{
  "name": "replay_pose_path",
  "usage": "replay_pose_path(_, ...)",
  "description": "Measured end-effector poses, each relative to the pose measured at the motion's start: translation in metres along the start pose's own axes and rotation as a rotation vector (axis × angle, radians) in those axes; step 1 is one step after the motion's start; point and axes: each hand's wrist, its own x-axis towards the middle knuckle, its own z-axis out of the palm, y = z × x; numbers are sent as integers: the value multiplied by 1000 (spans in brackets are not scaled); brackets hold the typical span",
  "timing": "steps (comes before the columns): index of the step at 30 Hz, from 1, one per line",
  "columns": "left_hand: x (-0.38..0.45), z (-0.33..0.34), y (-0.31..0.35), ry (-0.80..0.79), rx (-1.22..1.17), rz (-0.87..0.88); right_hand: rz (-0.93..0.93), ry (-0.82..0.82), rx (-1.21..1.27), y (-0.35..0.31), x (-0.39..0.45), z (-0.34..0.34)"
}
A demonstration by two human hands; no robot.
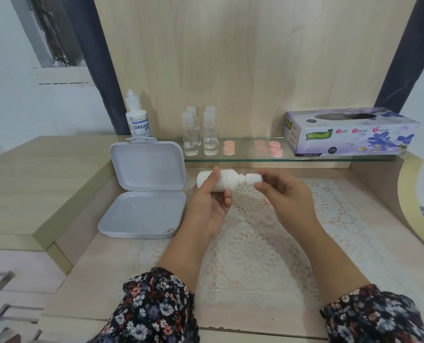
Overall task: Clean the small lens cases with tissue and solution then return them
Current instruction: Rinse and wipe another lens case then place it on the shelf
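Note:
My left hand grips a white solution bottle held on its side above the lace mat. My right hand pinches the bottle's white cap. A bit of pink shows under my right palm; I cannot tell what it is. Small pink lens cases lie on the glass shelf: one pair next to the clear bottles, another group further right. The purple tissue box stands at the shelf's right end.
An open, empty grey plastic box lies left of the mat. A second solution bottle stands behind it. Several small clear bottles stand on the shelf. A raised wooden counter with drawers is at the left.

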Motion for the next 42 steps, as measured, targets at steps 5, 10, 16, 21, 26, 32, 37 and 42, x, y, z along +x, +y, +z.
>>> replay_pose_path(5,0,-1,-1,-9,6,-11,4,28,-13,-5,-2,0)
replay_pose_path(10,0,-1,0,2,-16,-16,34,42,-122,-2,-1,-1)
replay_pose_path(16,0,0,1,3,-27,-18,29,42,-180,-4,-4,0)
replay_pose_path(21,1,0,0,8,-19,-8,-81,-24,-169,-7,-6,-2)
replay_pose_path(26,1,-1,0,8,-11,-10,-57,-3,-204,-5,-4,0)
replay_pose_path(32,0,-1,-1,9,-15,-13,33,17,-227,-3,-3,0)
replay_pose_path(37,0,-1,-1,9,-19,-11,51,34,-209,-5,-5,-2)
replay_pose_path(42,1,-1,-1,6,-18,-14,-9,-50,-183,-3,-7,-2)
